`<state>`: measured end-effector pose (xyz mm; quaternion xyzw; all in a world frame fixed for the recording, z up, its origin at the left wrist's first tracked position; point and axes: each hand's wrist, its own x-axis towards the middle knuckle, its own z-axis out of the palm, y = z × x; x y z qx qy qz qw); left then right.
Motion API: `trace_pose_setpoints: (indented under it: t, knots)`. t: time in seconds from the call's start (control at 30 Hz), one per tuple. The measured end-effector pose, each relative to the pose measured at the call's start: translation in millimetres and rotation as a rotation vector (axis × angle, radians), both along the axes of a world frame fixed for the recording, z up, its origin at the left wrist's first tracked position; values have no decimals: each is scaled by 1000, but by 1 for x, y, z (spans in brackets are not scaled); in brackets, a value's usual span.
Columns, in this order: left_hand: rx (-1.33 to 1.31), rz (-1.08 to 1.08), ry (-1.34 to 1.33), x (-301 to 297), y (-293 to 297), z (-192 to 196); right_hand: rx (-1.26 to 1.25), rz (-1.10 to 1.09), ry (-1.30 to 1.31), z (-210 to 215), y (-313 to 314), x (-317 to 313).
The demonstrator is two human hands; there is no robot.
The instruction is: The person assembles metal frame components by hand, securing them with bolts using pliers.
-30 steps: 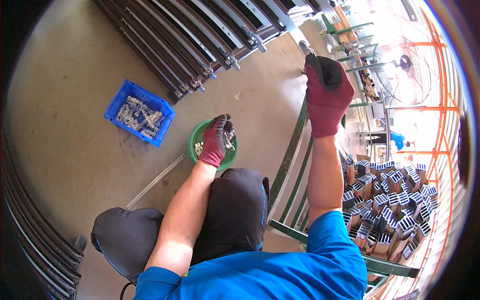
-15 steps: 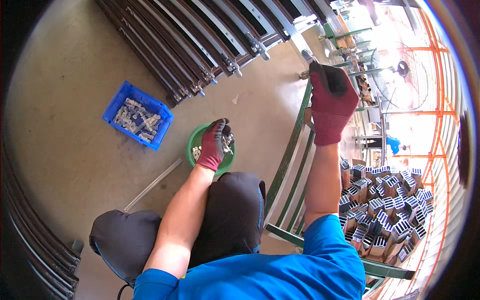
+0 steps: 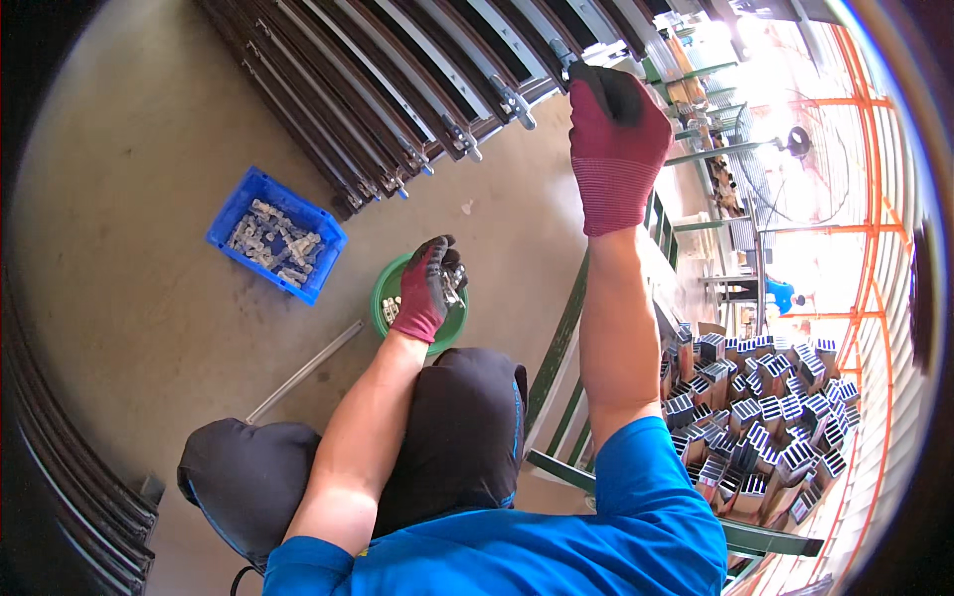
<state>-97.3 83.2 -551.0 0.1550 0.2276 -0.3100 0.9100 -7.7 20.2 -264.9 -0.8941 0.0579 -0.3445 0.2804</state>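
Note:
My right hand [image 3: 618, 139], in a maroon glove with dark fingertips, is closed on a small metal fitting [image 3: 563, 52]. It holds this fitting at the near end of one of the dark metal profiles [image 3: 397, 70]; whether the fitting sits in the profile I cannot tell. Above a green basin [image 3: 379, 316] my left hand [image 3: 427, 290], gloved alike, is curled around several small shiny metal fittings [image 3: 453, 284]. Small white pieces [image 3: 392, 309] lie in the basin beside the left wrist. Fittings like the held one stick out of the ends of neighbouring profiles.
A blue bin [image 3: 223, 236] of pale fittings stands on the floor to the left. Near my knees lies a thin rod [image 3: 306, 371]. Green metal rails [image 3: 556, 348] run along my right, with many stacked profile bundles [image 3: 765, 417] beyond. More dark profiles [image 3: 75, 497] lie lower left.
My right hand has moved forward and left, bringing the fitting from open space to a profile's end. The left hand stays over the basin, still closed on its fittings.

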Motion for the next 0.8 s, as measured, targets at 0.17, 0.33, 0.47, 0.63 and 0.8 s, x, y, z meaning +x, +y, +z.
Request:
trace_pose_setpoints:
  t: [0.17, 0.33, 0.47, 0.63, 0.8]
  knots:
    - [-109, 76, -19, 2, -11, -12, 88, -59, -116, -28, -2, -41]
    - [-255, 196, 73, 18, -13, 9, -85, 27, 482, -114, -18, -114]
    - [-366, 221, -43, 24, -17, 0, 354, 117, 644, -152, -3, -137]
    - [-364, 212, 66, 29, -20, 11, 172, 63, 671, -144, -14, -139]
    - [-415, 209, 37, 25, -17, -7, 497, -12, 546, -86, -7, -138]
